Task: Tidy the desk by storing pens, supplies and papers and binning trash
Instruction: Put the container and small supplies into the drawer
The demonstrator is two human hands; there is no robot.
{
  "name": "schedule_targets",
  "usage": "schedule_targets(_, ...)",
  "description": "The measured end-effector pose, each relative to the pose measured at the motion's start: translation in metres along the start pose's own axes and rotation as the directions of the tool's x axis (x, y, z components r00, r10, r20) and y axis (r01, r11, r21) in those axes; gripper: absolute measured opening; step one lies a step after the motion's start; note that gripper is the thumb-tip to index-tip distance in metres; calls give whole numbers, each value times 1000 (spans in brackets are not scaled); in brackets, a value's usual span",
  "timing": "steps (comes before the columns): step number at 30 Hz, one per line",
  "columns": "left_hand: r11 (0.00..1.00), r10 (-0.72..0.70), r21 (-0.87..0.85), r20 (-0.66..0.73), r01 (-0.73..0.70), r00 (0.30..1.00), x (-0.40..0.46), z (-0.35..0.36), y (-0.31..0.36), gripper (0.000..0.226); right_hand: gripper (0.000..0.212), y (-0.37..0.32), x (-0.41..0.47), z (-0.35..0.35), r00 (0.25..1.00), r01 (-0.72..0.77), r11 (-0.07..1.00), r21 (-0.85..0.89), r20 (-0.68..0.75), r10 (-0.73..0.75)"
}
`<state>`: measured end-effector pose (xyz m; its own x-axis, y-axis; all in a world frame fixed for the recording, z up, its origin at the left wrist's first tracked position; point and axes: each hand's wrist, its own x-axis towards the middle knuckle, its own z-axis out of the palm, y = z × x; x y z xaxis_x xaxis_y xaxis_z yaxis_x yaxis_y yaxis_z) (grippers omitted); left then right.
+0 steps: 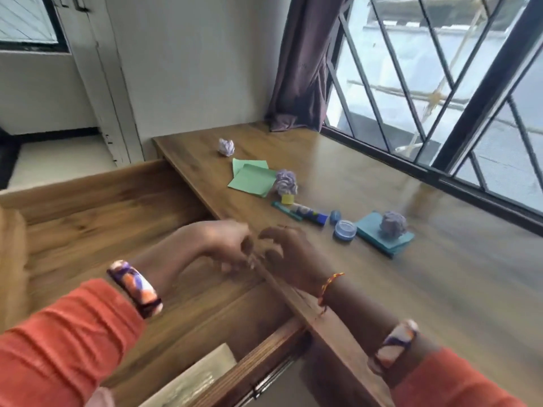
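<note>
So your left hand (226,245) and right hand (282,254) are both hovering at the desk (382,289) edge over the open drawer (102,218), fingers loosely curled and nearly touching each other, but the frame's too blurry there to say if you're pinching anything, so I can't tell. The stuff to sort is all further up the desk: three crumpled paper balls, one near the back (226,147), one beside the green sticky notes (252,179), one sitting on the blue notepad (385,235). Those balls look feather-light and squashy, so just close your fingers round the whole thing. The glue stick (311,214) and the teal pen (286,210) are probably stiff and smooth and could roll, so take them mid-barrel. The sticky notes look floppy; slide a fingertip under an edge. The little round tub (345,230) looks like slick plastic, so grab it across the rim.
</note>
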<state>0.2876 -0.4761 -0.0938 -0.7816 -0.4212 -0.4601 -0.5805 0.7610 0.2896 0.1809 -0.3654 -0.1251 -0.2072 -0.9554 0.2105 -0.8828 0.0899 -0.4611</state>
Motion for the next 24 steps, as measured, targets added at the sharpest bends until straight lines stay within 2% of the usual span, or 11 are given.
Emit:
schedule_targets(2, 996, 75, 66, -244, -60, 967, 20, -11, 23, 19, 32, 31, -1, -16, 983, -27, 999, -27, -182, 21)
schedule_targets(4, 991, 132, 62, -369, -118, 920, 39, -9, 48, 33, 38, 63, -7, -29, 939, -109, 990, -92, -337, 72)
schedule_targets(7, 965, 262, 104, -381, -241, 886, 70, 2, 85, 44, 47, 109, -18, -51, 828, -371, 916, -151, -501, 252)
schedule_targets(9, 953, 302, 140, -395, -268, 868, 88, 4, 108, 44, 49, 136, -27, -66, 777, -534, 828, -169, -484, 402)
schedule_targets(10, 950, 313, 144, -401, -279, 861, 94, 2, 119, 44, 48, 149, -32, -71, 775, -571, 800, -185, -442, 452)
schedule_targets(12, 945, 325, 158, -396, -285, 859, 105, -3, 136, 44, 42, 169, -42, -73, 810, -535, 827, -172, -382, 445)
schedule_targets(14, 943, 327, 195, -404, -269, 854, 116, -5, 144, 45, 33, 180, -48, -68, 830, -397, 917, -21, -436, 349)
schedule_targets(16, 941, 324, 237, -418, -243, 849, 124, -3, 146, 48, 31, 186, -49, -64, 798, -287, 950, 121, -518, 307)
schedule_targets(19, 936, 288, 315, -430, -157, 855, 131, 4, 143, 62, 38, 190, -47, -66, 702, -288, 938, 191, -625, 343)
schedule_targets(22, 954, 215, 285, -448, -89, 868, 133, 14, 132, 89, 40, 194, -48, -68, 544, -385, 878, 285, -698, 465)
schedule_targets(24, 974, 198, 206, -558, -96, 806, 134, 28, 122, 106, 38, 199, -48, -68, 471, -442, 833, 333, -704, 532)
